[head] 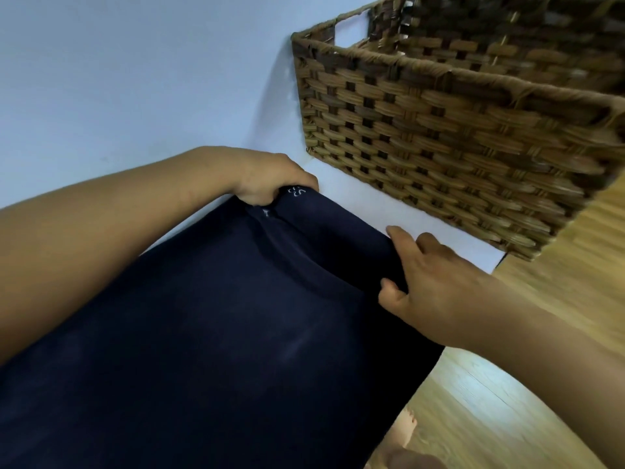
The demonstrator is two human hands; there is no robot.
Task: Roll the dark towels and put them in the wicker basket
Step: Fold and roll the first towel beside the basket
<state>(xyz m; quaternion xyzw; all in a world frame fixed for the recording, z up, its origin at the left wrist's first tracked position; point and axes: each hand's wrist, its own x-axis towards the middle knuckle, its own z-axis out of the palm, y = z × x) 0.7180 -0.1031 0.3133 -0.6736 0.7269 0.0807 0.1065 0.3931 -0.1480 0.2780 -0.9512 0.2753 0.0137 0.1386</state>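
A: How far along is the rolling?

B: Barely begun, I'd judge. The dark towel (209, 333) lies spread flat over the near part of the white desk (135, 79), and only its far edge is turned up into a small fold. No finished roll is visible anywhere.

A: And the hands?

B: The left hand (270, 177) is closed on the far left corner of the towel, fingers curled over the hem by a bit of pale stitching. The right hand (429, 275) pinches the same far edge further to the right, thumb under the fold and fingers loosely curved on top.

A: Anything in the wicker basket (456, 147) yet?

B: Can't tell. It sits at the far right corner of the desk, just beyond the towel's far edge, and from here only its outer walls and rim show, not the inside.

A: Room to work?

B: A bare strip of desk separates towel and basket, and the left and far side of the desk is open. On the right the towel reaches the desk's edge, with wooden floor (507, 401) below, so a roll could slip off there.
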